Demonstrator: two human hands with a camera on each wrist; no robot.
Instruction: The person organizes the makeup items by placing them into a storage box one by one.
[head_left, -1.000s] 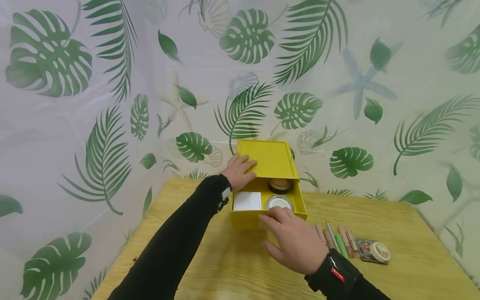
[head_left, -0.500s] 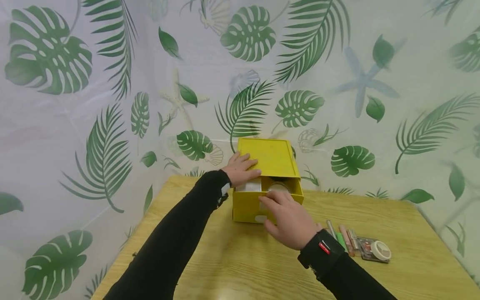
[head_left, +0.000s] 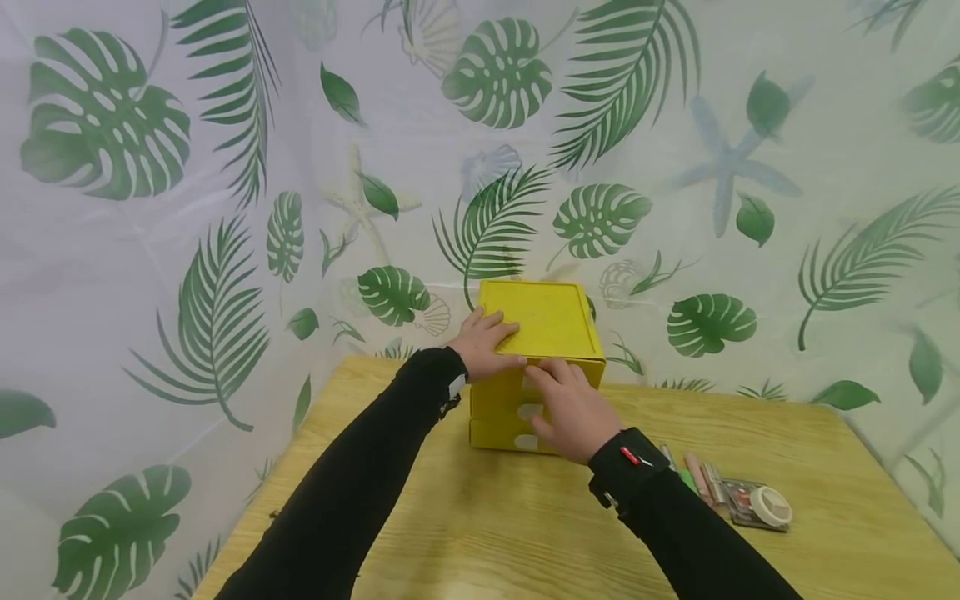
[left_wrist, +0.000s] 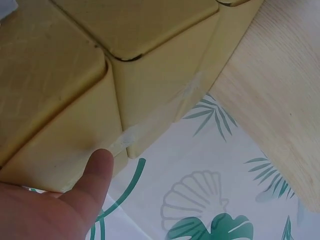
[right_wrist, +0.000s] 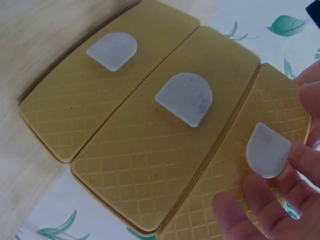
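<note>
Drawers (head_left: 491, 404) of the small yellow cabinet (head_left: 551, 321) appeared all pushed in, as the head view showed it. Left hand (head_left: 483, 343) rested with spread fingers on the cabinet top, near its left edge. Right hand (head_left: 577, 412) was at the upper front, thumb apart from the loosely bent fingers, so it seemed to push and not to pinch. To the right of this hand, on the table (head_left: 450, 525), cosmetics (head_left: 697, 477) lay outside, partly hidden by the sleeve; these were not put in.

From the left wrist, one digit of the left hand was at the side wall, beside clear tape (left_wrist: 127, 140); I could not tell how firmly it pressed.

From the right wrist, the right fingertips were around the nearest white tab (right_wrist: 268, 150), on the top drawer. All three fronts looked nearly level, so closing seemed finished or almost; perhaps only letting go was left.
</note>
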